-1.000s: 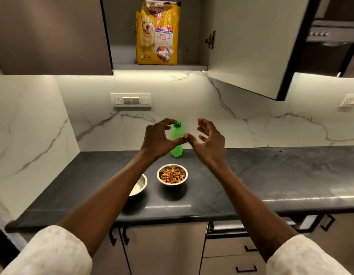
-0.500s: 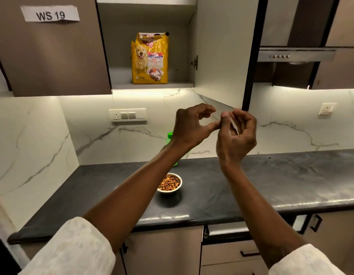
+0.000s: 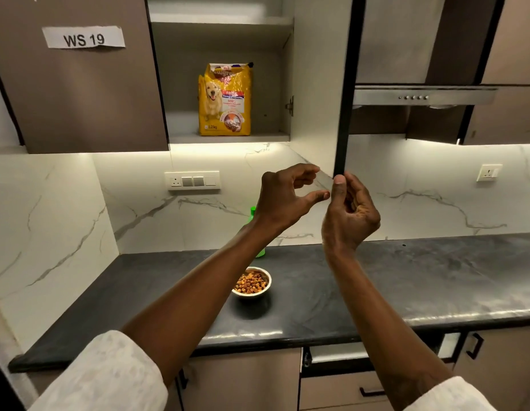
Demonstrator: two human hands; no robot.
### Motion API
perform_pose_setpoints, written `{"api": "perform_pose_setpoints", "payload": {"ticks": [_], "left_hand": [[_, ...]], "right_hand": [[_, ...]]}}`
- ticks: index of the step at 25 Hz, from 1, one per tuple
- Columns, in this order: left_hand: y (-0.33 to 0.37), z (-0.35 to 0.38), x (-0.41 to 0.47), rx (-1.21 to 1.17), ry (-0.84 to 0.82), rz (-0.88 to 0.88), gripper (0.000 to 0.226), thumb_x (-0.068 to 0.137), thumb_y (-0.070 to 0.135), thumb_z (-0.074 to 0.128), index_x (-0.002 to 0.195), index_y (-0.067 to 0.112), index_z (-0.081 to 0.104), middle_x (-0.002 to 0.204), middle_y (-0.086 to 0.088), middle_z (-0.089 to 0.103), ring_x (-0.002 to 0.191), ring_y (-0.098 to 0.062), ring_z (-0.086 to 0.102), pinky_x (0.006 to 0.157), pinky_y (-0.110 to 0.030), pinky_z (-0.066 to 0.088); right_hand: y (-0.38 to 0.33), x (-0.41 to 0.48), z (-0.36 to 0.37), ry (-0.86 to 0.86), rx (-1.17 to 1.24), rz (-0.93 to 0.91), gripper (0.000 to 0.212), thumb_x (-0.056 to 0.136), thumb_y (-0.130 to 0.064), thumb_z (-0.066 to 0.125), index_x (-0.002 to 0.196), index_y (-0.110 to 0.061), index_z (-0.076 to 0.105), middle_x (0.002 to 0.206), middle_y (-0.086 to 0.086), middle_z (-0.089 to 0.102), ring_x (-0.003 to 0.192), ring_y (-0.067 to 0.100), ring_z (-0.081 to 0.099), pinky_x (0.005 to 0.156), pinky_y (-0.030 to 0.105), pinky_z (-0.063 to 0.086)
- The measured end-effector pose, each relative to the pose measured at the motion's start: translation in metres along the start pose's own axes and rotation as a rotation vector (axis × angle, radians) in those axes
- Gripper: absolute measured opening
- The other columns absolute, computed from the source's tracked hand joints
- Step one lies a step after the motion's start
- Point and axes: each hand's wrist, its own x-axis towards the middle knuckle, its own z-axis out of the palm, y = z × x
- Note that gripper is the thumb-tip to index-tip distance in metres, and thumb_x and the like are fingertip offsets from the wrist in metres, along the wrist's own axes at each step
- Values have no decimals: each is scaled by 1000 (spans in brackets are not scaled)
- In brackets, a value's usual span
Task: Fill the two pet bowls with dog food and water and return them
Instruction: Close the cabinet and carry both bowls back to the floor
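Observation:
A steel bowl full of brown kibble sits on the dark counter. My left forearm hides the second bowl and most of the green bottle by the back wall. The yellow dog food bag stands upright in the open upper cabinet. Both hands are raised at the lower corner of the open cabinet door. My left hand holds nothing, thumb and fingers apart in a C just under the door's bottom edge. My right hand pinches the door's corner between thumb and curled fingers.
The open door swings out over the counter toward me. A closed cabinet labelled WS 19 is at the left, and a range hood at the right. Wall sockets sit on the marble backsplash, with drawers and cabinet doors below the counter.
Both hands rose from above the bowls to the cabinet door's lower corner. My view tilted up, and my left arm now covers the second bowl.

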Motion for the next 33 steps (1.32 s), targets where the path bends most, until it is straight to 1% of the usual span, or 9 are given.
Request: {"api": "perform_pose_setpoints", "payload": {"ticks": [3,9,13,16,20,24,29,31,33], "left_hand": [[-10,-12,-3,18,138,20,46,80,21,90,119,2,75,106,-10,81,95,-13,77,88,-25,62],[-55,-63,-20,170,385,22,44,82,13,88,122,4,73,108,-8,80,94,-2,71,86,-9,55],[-97,-98,-21,389,418,111,42,83,9,87,122,2,74,123,-15,75,104,-26,76,90,-32,61],[-136,-122,-18,523,460,110,43,82,8,86,122,0,74,131,-18,71,113,-31,73,98,-35,55],[-189,-143,-7,578,510,84,39,83,7,86,118,-4,75,122,-20,74,110,-35,75,97,-41,56],[-251,-169,11,647,465,114,37,83,9,86,116,-6,76,119,-22,75,106,-37,76,93,-45,59],[-320,-197,37,856,365,181,31,89,22,83,111,1,79,121,-18,76,109,-37,73,92,-49,62],[-346,-203,49,953,336,217,31,90,29,79,110,5,80,125,-15,75,114,-38,71,97,-53,58],[-369,-209,62,1022,288,249,32,93,34,73,110,8,80,131,-13,73,123,-37,67,109,-61,48]], "right_hand": [[-5,-15,20,-120,22,-57,21,97,-19,74,111,-4,79,101,3,80,94,10,76,84,24,63],[-2,-47,75,-390,49,-68,18,95,-20,77,106,-6,81,99,5,82,92,13,76,81,28,64],[5,-62,118,-534,85,-110,18,93,-23,80,107,-12,83,106,-2,81,102,7,75,91,24,60],[15,-71,159,-603,71,-145,23,89,-27,84,107,-12,83,114,-1,80,112,8,73,101,18,52],[37,-85,218,-652,31,-192,33,85,-26,87,113,-9,81,126,7,76,124,20,69,105,35,55],[67,-98,282,-673,-11,-283,34,86,-20,86,117,-8,79,135,12,72,130,26,66,112,38,51],[110,-116,347,-565,-103,-414,31,83,-15,87,113,-13,80,135,8,72,128,25,66,106,22,44],[125,-122,367,-536,-147,-430,31,84,-15,87,114,-14,80,138,7,70,130,27,65,106,29,48],[137,-125,384,-506,-195,-454,31,85,-14,85,116,-14,80,138,9,70,131,30,64,106,38,53]]}}
